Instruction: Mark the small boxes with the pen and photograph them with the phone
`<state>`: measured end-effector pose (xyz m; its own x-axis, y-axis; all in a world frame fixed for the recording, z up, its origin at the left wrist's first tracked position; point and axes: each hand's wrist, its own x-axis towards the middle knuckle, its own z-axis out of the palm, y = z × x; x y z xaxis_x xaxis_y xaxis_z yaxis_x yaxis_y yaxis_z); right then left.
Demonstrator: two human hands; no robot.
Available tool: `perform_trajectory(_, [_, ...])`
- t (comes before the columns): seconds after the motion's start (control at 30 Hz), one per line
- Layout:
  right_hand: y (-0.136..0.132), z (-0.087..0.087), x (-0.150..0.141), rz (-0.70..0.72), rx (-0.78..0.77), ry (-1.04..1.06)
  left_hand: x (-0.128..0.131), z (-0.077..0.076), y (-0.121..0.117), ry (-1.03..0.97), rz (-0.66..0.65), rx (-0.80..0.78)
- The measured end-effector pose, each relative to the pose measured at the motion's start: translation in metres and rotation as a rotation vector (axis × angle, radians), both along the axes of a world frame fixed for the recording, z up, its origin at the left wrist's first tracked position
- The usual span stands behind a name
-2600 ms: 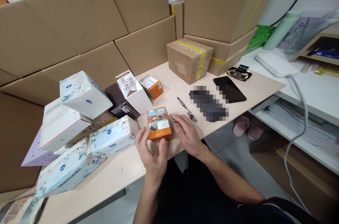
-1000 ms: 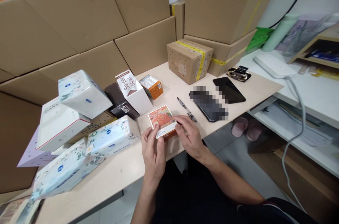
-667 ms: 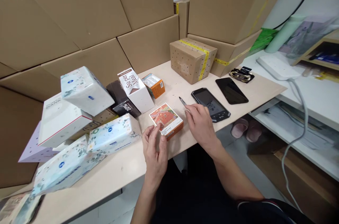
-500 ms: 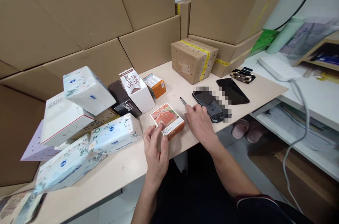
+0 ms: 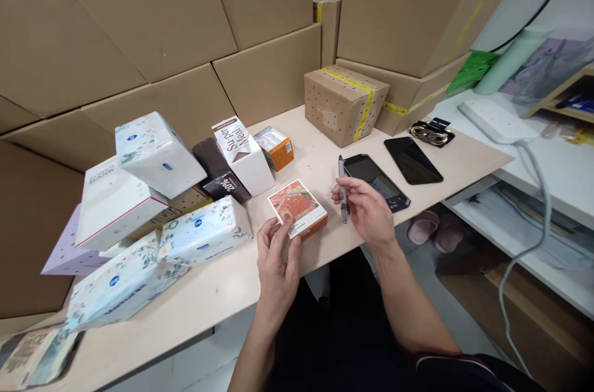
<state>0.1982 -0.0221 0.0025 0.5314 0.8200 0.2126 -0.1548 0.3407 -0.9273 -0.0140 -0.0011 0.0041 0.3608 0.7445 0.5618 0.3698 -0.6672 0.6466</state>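
Observation:
A small orange box (image 5: 297,208) with a red picture on top lies flat on the beige table (image 5: 223,284). My left hand (image 5: 278,256) rests at its near corner, fingertips touching the box's edge. My right hand (image 5: 366,209) is just right of the box and grips a dark pen (image 5: 342,191), held upright above the table.
Tissue packs (image 5: 204,234), white cartons (image 5: 114,203) and a "Super Meal" box (image 5: 242,154) crowd the left. A second orange box (image 5: 277,146), a taped parcel (image 5: 346,104), two phones (image 5: 377,174) and a clip (image 5: 431,131) lie behind and right. Large cartons (image 5: 139,27) wall the back.
My hands laid the orange box flat, picture side up. My right hand then reached right, picked the pen off the table and raised it. The left hand stayed by the box.

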Motion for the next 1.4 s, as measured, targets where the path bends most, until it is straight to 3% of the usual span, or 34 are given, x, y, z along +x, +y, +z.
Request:
perform_trajectory(0.17, [-0.007, 0.010, -0.007, -0.124, 0.055, -0.149, -0.001, 0.000, -0.001, 0.012, -0.028, -0.001])
perform_trajectory(0.27, [-0.009, 0.019, -0.013, -0.217, 0.077, -0.109, -0.001, 0.000, -0.001, 0.017, -0.022, -0.011])
perform_trajectory(0.4, [-0.011, 0.034, -0.021, -0.107, 0.114, -0.081, -0.001, -0.001, -0.001, 0.026, -0.016, -0.001])
perform_trajectory(0.57, [-0.006, 0.048, -0.033, 0.015, 0.002, -0.269, -0.002, -0.002, 0.000, 0.037, -0.024, 0.012])
perform_trajectory(0.67, [0.004, 0.047, -0.039, -0.017, 0.006, -0.372, -0.002, -0.003, -0.001, 0.032, -0.030, -0.017])
perform_trajectory(0.8, [0.015, 0.042, -0.044, -0.208, 0.012, -0.618, -0.002, -0.002, -0.001, 0.051, -0.065, -0.107])
perform_trajectory(0.9, [0.017, 0.042, -0.046, -0.277, 0.049, -0.698, -0.002, -0.001, -0.001, 0.071, -0.076, -0.120])
perform_trajectory(1.4, [0.020, 0.046, -0.037, -0.204, -0.074, -0.780, 0.001, 0.000, 0.000, 0.071, -0.069, -0.100])
